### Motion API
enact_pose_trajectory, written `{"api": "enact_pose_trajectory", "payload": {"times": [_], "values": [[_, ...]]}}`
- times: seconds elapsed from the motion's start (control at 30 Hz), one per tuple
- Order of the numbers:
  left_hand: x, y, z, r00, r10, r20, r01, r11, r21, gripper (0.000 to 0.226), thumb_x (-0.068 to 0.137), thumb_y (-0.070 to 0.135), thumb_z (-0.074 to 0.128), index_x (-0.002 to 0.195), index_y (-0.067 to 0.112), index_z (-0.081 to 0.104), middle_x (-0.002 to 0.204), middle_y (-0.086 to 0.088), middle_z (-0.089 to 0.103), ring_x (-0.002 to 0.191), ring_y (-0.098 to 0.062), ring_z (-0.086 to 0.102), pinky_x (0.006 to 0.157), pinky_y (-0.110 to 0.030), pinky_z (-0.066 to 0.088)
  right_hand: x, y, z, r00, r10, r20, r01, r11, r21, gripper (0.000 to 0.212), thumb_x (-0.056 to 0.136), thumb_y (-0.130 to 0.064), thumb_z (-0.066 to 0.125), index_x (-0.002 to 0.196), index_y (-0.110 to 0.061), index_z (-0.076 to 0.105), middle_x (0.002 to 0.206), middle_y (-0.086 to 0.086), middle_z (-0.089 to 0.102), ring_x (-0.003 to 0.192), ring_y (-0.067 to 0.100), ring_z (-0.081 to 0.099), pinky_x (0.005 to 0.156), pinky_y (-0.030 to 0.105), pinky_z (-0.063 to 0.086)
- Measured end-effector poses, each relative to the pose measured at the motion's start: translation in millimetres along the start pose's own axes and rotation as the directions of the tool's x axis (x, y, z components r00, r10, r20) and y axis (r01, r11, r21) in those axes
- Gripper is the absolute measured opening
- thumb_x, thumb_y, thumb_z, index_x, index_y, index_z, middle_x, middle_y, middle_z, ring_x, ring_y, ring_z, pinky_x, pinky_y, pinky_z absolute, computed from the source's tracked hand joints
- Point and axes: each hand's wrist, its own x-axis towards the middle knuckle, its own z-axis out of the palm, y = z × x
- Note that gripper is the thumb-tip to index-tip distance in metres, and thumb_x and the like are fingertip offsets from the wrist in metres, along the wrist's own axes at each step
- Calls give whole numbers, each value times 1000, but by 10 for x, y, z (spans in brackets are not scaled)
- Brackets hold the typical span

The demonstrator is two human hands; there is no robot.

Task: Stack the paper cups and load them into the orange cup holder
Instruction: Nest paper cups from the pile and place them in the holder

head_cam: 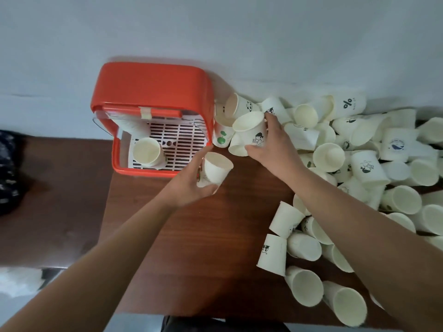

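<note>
The orange cup holder stands at the table's back left, its lid raised and a white slotted tray showing inside. A stack of paper cups sits in its near left corner. My left hand grips a white paper cup just right of the holder's front edge, the cup's mouth facing up and right. My right hand closes on a printed paper cup at the left end of the loose pile. Many loose cups lie tumbled over the right side of the table.
The brown wooden table ends at a pale wall behind. A dark cloth lies on a lower surface to the left. More fallen cups reach the near right edge of the table.
</note>
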Motion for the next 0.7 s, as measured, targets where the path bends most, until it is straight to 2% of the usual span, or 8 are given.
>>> {"api": "enact_pose_trajectory", "payload": {"times": [0.1, 0.13, 0.23, 0.33, 0.43, 0.5, 0.57, 0.7], "values": [[-233, 34, -212, 991, -18, -136, -7, 984, -179, 74, 84, 11, 78, 136, 43, 36, 125, 4, 56, 110, -16, 59, 83, -19, 52, -200, -250, 12, 999, -16, 44, 11, 994, 105, 93, 81, -26, 76, 155, -28, 20, 146, 2, 46, 126, 18, 49, 99, 34, 45], [-310, 47, -295, 985, -21, -171, -18, 975, -222, 71, 84, 12, 78, 133, 43, 37, 125, 1, 57, 111, -18, 59, 84, -22, 53, -251, -328, 42, 998, -22, 62, 14, 992, 122, 92, 82, -25, 75, 154, -32, 19, 146, 0, 46, 124, 16, 50, 96, 32, 45], [-515, 67, -611, 956, -84, -281, -24, 932, -361, 68, 79, 25, 81, 133, 39, 42, 124, -6, 62, 114, -24, 62, 94, -42, 56, -367, -543, 166, 994, -38, 99, 25, 991, 132, 86, 82, -24, 75, 150, -35, 24, 139, -3, 51, 118, 13, 53, 90, 29, 45], [-680, 39, -987, 898, -135, -418, -74, 892, -447, 64, 76, 34, 82, 129, 39, 48, 121, -4, 68, 114, -22, 65, 97, -46, 55, -419, -722, 308, 996, -35, 85, 24, 991, 131, 82, 80, -25, 75, 146, -35, 27, 135, -5, 53, 114, 15, 56, 90, 39, 53], [-743, -108, -1301, 854, -201, -479, -86, 855, -512, 63, 79, 34, 83, 132, 35, 48, 123, -4, 69, 116, -25, 66, 102, -54, 51, -451, -893, 450, 997, -19, 72, 9, 992, 127, 83, 81, -27, 75, 148, -31, 27, 139, -7, 51, 119, 15, 54, 94, 38, 51], [-728, -217, -1433, 849, -227, -477, -73, 844, -532, 67, 77, 40, 85, 133, 35, 49, 124, -5, 69, 117, -28, 65, 104, -59, 47, -474, -1005, 536, 998, -9, 69, -1, 989, 146, 86, 81, -28, 74, 151, -29, 24, 143, -7, 48, 123, 14, 52, 97, 35, 48], [-686, -315, -1495, 852, -236, -467, -44, 857, -514, 65, 76, 41, 85, 131, 35, 50, 122, -6, 69, 116, -30, 65, 102, -60, 48, -501, -1107, 620, 997, -4, 72, -8, 986, 166, 86, 82, -27, 75, 152, -30, 24, 143, -8, 47, 122, 11, 51, 93, 28, 44], [-561, -439, -1489, 869, -194, -455, -2, 919, -395, 51, 80, 38, 80, 123, 35, 54, 114, 1, 69, 110, -21, 65, 99, -53, 52, -535, -1299, 779, 998, -2, 59, -11, 978, 210, 86, 83, -25, 75, 151, -32, 23, 146, -10, 45, 123, 6, 48, 91, 21, 39]]}}
